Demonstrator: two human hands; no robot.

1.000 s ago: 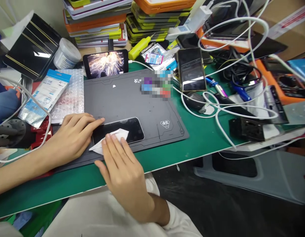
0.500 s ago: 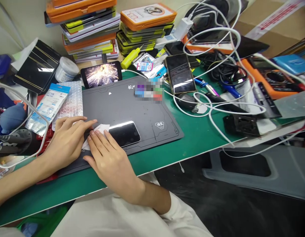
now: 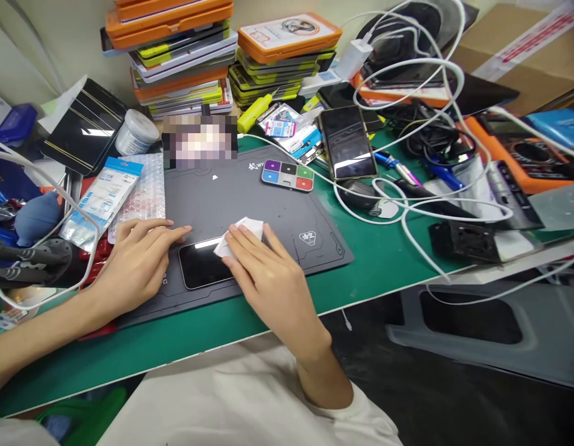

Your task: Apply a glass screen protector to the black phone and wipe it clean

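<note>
A smartphone [image 3: 198,266] with a dark, glossy screen lies face up on the grey work mat [image 3: 231,204]. Over its right end my right hand [image 3: 273,272] presses a folded white wipe [image 3: 250,229] under nearly flat fingers. The wipe sticks out beyond the fingertips; the phone's right end is hidden beneath the hand. My left hand [image 3: 141,263] rests at the mat's left side, close to the phone's left end. Its fingers are loosely extended, with nothing visible in them.
Behind the mat stand a blurred-out screen [image 3: 198,139] and stacked orange and yellow cases [image 3: 287,37]. A small colour-keyed block [image 3: 287,176] lies on the mat. To the right are another phone [image 3: 347,142] and looping white cables [image 3: 403,201]; at left, a blue air blower [image 3: 36,217].
My right hand has slid the wipe rightward along the phone, uncovering the phone's left end. My left hand stays at the mat's left side. The camera view has shifted slightly.
</note>
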